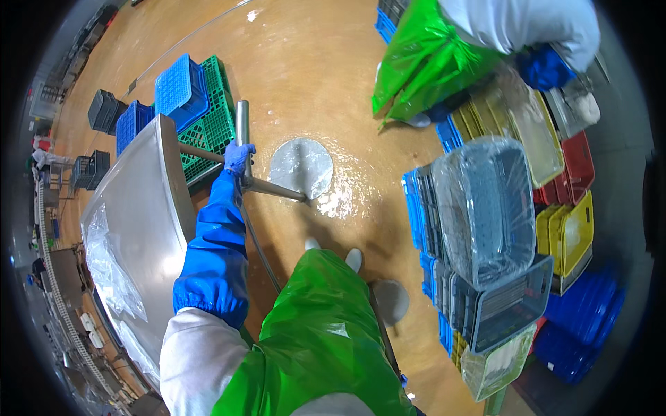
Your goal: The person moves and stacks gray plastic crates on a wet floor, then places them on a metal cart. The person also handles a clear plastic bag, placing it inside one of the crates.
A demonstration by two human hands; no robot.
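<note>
My left hand (238,158), in a blue glove with a blue sleeve cover up the forearm, is closed around a steel pipe frame (242,125). One bar of the frame runs left toward a large stainless steel surface (142,187), and another reaches right to the edge of a round grey disc (302,163) on the floor. Only a sliver of blue, probably my right hand (404,380), shows at the lower edge beside a dark pole (383,326); its fingers are hidden. A second grey disc (390,301) lies near that pole.
Stacked crates and lined tubs (485,208) stand along the right. Another person in a green apron (437,62) bends over tubs at the upper right. Blue baskets (182,90) and green pallets (218,97) sit beyond the steel surface. The tan floor (312,62) is wet.
</note>
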